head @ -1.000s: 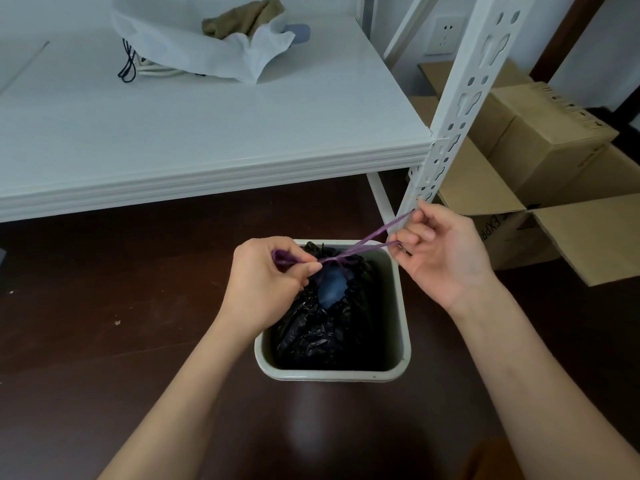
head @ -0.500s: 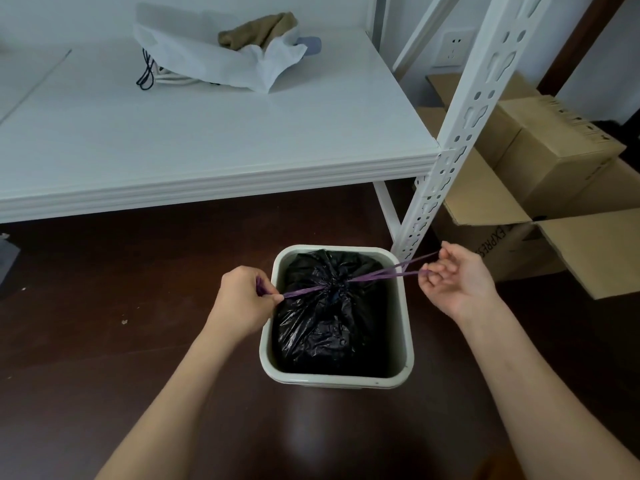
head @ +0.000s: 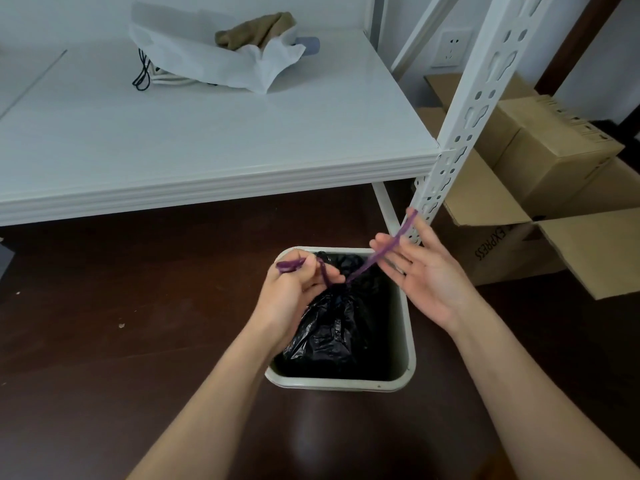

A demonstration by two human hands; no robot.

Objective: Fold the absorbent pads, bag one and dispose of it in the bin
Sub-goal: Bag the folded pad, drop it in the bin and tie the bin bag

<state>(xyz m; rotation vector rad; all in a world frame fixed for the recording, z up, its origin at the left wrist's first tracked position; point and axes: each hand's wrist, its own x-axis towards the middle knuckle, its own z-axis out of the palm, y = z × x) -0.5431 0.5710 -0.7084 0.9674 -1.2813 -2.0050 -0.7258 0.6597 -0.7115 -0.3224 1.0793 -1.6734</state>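
Head view: pale square bin [head: 408, 344] on dark floor, just in front of white shelf [head: 221, 133]. Black bag [head: 332, 323] sits inside bin, neck gathered by purple drawstring [head: 367, 263]. Left hand [head: 294, 292] over bin's left rim, fingers curled, pinching one drawstring end. Right hand [head: 426, 275] above bin's right rim, fingers stretched nearly straight, other drawstring end draped across them; whether pinched, cannot tell. White bag [head: 221, 64] with tan cloth [head: 256, 31] far back on shelf. Cardboard boxes [head: 540, 154] right of bin, beyond shelf's perforated post [head: 460, 126].
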